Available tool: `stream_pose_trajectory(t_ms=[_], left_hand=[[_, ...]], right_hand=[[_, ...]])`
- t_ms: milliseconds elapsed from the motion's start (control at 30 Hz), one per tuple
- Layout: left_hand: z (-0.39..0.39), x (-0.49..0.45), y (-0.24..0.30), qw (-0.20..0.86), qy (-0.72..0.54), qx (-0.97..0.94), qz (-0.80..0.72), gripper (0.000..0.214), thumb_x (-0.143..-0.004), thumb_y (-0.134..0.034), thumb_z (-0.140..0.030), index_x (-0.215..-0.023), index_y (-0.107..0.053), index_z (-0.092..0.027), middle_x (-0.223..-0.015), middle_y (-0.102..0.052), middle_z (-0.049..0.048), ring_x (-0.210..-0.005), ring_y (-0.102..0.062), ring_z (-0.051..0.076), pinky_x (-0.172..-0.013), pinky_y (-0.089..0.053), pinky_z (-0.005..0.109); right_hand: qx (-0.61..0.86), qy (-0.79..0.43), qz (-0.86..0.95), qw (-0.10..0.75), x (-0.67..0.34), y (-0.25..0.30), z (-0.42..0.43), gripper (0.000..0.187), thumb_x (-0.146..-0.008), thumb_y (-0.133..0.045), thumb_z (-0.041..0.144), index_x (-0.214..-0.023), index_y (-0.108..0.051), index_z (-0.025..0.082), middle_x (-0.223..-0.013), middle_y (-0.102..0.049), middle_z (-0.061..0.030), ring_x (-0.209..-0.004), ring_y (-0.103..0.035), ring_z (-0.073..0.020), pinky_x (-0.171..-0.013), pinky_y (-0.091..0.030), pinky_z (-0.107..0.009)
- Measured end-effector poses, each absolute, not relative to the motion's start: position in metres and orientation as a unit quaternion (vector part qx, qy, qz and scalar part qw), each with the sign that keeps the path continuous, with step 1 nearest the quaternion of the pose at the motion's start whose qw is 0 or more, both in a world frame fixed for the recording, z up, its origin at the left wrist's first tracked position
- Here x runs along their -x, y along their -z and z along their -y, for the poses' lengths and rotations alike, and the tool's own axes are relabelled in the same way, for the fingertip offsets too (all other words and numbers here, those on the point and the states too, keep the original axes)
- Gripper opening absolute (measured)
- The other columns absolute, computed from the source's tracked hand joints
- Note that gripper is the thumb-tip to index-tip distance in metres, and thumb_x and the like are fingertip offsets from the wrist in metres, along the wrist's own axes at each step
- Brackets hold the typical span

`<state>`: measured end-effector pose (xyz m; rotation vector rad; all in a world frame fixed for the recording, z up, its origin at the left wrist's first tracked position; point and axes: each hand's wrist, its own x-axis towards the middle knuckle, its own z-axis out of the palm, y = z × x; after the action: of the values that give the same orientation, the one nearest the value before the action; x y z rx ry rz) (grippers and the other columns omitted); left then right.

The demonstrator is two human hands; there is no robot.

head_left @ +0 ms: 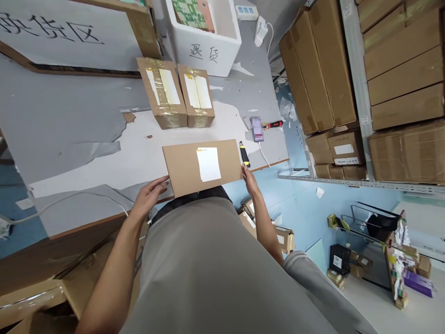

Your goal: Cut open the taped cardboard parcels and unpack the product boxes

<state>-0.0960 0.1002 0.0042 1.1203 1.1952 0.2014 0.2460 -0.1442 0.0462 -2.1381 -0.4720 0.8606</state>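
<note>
A flat brown cardboard box (184, 167) with a white label on top lies at the near edge of the table (69, 125), held between both my hands. My left hand (150, 195) grips its near left corner, fingers curled on the edge. My right hand (249, 178) holds its right side, fingers closed on the edge. A yellow and black utility knife (244, 154) lies on the table just beyond my right hand.
Two taped cardboard boxes (175, 93) stand side by side further back. A white foam box (205, 41) sits behind them. A phone (257, 128) with a cable and a red-handled tool (273, 125) lie at right. Shelves of cartons (399, 83) fill the right side.
</note>
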Motion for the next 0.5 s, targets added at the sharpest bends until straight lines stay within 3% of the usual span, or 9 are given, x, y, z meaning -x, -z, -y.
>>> stream_pose_trajectory(t_ms=[133,300,400,500], left_hand=[[-0.082,0.097,0.005,0.653,-0.063,-0.489,-0.575,0.056,-0.067,-0.087,-0.053,-0.114,-0.089,-0.022,-0.122,-0.091,0.0141,-0.125,-0.086,0.038,-0.122,-0.066,0.058],[-0.063,0.080,-0.002,0.638,-0.089,-0.482,-0.594,0.039,-0.063,-0.094,-0.050,-0.091,-0.083,-0.026,-0.085,-0.086,0.0044,-0.095,-0.087,0.034,-0.120,-0.067,0.060],[-0.055,0.071,-0.017,0.608,-0.117,-0.474,-0.626,0.031,-0.069,-0.092,-0.044,-0.091,-0.081,-0.025,-0.081,-0.084,0.0001,-0.097,-0.087,0.033,-0.122,-0.066,0.062],[-0.052,0.066,-0.041,0.566,-0.155,-0.475,-0.656,0.027,-0.074,-0.085,-0.033,-0.098,-0.083,-0.021,-0.091,-0.087,0.0020,-0.111,-0.087,0.033,-0.124,-0.066,0.058]], right_hand=[[0.831,-0.364,0.133,0.398,-0.240,-0.033,0.157,0.043,-0.098,-0.068,0.064,-0.108,-0.084,0.026,-0.113,-0.092,-0.0071,-0.125,-0.080,-0.0301,-0.117,-0.063,-0.051],[0.813,-0.394,0.116,0.412,-0.232,-0.022,0.159,0.025,-0.080,-0.082,0.046,-0.097,-0.082,0.028,-0.107,-0.091,-0.0070,-0.116,-0.082,-0.0339,-0.117,-0.065,-0.054],[0.807,-0.393,0.124,0.422,-0.241,-0.029,0.158,0.024,-0.080,-0.084,0.043,-0.098,-0.083,0.027,-0.115,-0.090,-0.0084,-0.126,-0.080,-0.0357,-0.121,-0.063,-0.052],[0.807,-0.360,0.156,0.441,-0.262,-0.047,0.153,0.032,-0.084,-0.084,0.049,-0.105,-0.087,0.025,-0.123,-0.087,-0.0106,-0.124,-0.081,-0.0345,-0.117,-0.066,-0.048]])
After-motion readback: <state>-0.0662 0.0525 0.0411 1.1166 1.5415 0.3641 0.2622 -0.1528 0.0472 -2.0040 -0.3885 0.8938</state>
